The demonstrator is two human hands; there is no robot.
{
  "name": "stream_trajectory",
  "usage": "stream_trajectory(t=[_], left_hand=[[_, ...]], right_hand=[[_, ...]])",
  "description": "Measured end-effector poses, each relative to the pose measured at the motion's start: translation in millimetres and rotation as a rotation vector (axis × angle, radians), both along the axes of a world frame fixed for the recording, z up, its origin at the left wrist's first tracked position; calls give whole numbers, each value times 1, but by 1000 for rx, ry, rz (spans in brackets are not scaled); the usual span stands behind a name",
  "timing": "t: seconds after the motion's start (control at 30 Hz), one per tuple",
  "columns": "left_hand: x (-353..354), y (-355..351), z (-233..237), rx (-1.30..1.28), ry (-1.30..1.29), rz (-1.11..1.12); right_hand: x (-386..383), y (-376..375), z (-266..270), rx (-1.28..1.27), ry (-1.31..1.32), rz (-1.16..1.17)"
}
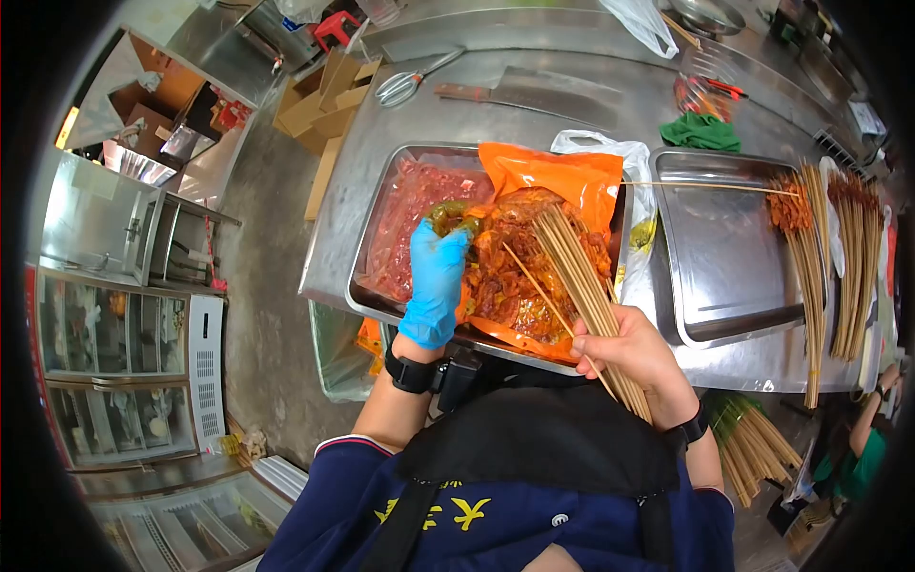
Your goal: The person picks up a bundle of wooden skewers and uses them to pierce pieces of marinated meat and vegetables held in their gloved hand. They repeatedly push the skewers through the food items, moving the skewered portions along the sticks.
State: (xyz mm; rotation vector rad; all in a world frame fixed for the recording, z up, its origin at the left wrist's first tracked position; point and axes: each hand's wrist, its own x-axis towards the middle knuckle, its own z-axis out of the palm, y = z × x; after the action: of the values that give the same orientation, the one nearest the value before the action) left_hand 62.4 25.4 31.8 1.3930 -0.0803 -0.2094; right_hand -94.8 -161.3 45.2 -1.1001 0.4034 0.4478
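My left hand (436, 278) wears a blue glove and pinches a green pepper piece (450, 217) above the orange bag of marinated meat (519, 272). My bare right hand (634, 355) grips a bundle of bamboo skewers (577, 276) that fans out over the meat. One skewer (536, 282) points from the right hand toward the gloved fingers. The bag lies inside a steel tray (367, 303) that also holds raw red meat (410, 219) on its left side.
A second steel tray (720, 253) to the right holds finished skewers (810, 238) along its far edge. A cleaver (534, 93), tongs (410, 84) and a green cloth (701, 132) lie further back. Another person's arm (872, 429) shows at the right edge.
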Motion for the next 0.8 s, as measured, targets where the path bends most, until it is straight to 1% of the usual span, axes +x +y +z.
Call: stream_trajectory(t=[0.07,0.17,0.23,0.33,0.4,0.53,0.63,0.7,0.73,0.77,0.8], left_hand=[[-7,-5,9,96,-29,-86],[-12,-9,2,24,-9,-133],[-12,-10,1,9,-19,-124],[-7,-10,-2,73,-46,-108],[-3,-11,-10,80,-155,-110],[1,-9,-7,123,-163,-114],[6,-1,-3,159,-141,-127],[6,4,-5,80,-60,-65],[6,6,-9,3,-101,-76],[5,7,-6,2,-101,-77],[3,9,0,-23,38,-108]], right_hand=[[-1,0,0,11,1,-4],[-1,2,-1,3,-10,2],[-1,3,1,6,-20,31],[-1,5,4,-19,-15,72],[0,7,3,-31,-20,89],[0,8,3,-44,-22,90],[0,6,5,-52,-11,56],[0,6,4,-34,-9,47],[-1,6,3,-18,-5,34],[-1,6,3,-18,-5,33],[-1,6,4,-14,-3,27]])
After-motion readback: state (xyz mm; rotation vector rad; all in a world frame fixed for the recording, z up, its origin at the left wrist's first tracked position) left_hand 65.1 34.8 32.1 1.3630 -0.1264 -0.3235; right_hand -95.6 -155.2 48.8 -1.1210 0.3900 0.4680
